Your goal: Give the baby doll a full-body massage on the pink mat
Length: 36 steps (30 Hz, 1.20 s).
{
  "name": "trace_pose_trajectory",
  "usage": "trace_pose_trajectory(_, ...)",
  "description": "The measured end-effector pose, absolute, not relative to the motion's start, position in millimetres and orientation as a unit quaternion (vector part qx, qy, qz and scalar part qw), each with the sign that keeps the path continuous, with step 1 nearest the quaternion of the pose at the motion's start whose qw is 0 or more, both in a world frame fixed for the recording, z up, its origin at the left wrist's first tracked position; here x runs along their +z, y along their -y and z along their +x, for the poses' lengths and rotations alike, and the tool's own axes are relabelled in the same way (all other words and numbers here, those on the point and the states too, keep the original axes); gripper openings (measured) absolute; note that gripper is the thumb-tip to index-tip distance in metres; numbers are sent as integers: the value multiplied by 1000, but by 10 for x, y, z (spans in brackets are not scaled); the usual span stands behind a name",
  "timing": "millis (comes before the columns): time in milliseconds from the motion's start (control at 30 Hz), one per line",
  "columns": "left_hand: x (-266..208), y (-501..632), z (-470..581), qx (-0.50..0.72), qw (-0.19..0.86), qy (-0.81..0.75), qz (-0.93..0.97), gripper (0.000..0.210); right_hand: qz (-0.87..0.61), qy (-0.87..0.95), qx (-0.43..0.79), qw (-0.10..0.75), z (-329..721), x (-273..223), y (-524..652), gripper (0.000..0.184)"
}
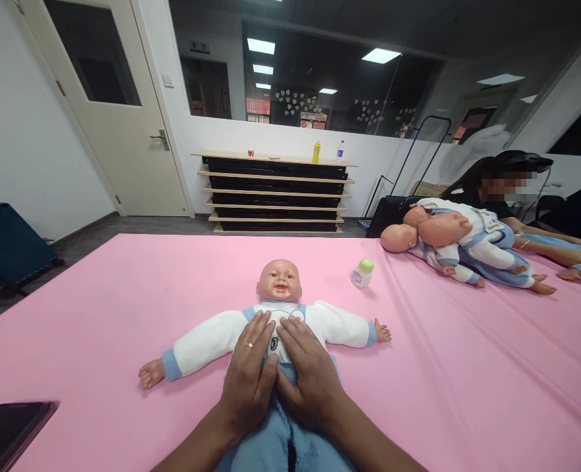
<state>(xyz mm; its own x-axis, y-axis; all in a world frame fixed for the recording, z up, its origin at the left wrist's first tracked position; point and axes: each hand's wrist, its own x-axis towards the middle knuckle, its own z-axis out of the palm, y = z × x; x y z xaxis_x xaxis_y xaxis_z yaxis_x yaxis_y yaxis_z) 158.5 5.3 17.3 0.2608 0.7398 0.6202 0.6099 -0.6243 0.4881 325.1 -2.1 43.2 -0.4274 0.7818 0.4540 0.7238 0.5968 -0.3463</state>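
Note:
A baby doll [280,280] lies on its back on a pink-covered table, arms spread wide to both sides. It wears a white fleece top with light-blue cuffs and blue trousers. My left hand [248,373] rests flat on the doll's chest and belly, fingers stretched toward its neck, with a ring on one finger. Beside it, my right hand [312,373] lies flat on the other half of the chest. The thumbs come close together near the middle. Both palms hide most of the doll's torso.
A small bottle with a green cap [361,273] stands right of the doll's head. More dolls [460,239] are piled at the right, near another person [496,183]. A dark phone [12,432] lies at the lower left of the pink cover [98,314]. Stacked boards [275,193] stand behind.

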Motion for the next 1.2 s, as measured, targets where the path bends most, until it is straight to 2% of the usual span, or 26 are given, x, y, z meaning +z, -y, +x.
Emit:
trace_pose_trajectory(167, 203, -11, 1557, 453, 32, -376, 808, 52, -487, 828, 51, 273, 3254, 410, 16, 68)
trace_pose_trajectory(367, 211, -9, 1525, 446, 36, -317, 837, 38, -503, 818, 54, 272, 3261, 343, 5, 75)
trace_pose_trajectory(767, 183, -102, 1577, 372, 115, -427, 816, 42, -510, 802, 29, 309, 3243, 300, 16, 75)
trace_pose_trajectory(900, 167, -120, 1582, 376, 131, -458, 795, 45, -475, 810, 6, 345, 3245, 344, 32, 68)
trace_pose_trajectory(1067, 95, -122, 1584, 415, 144, -499, 747, 48, -340, 853, 19, 395, 3262, 439, 67, 45)
trace_pose_trajectory(1200, 86, -92, 1586, 428, 115, -484, 755, 53, -353, 859, 74, 362, 3255, 482, 46, 49)
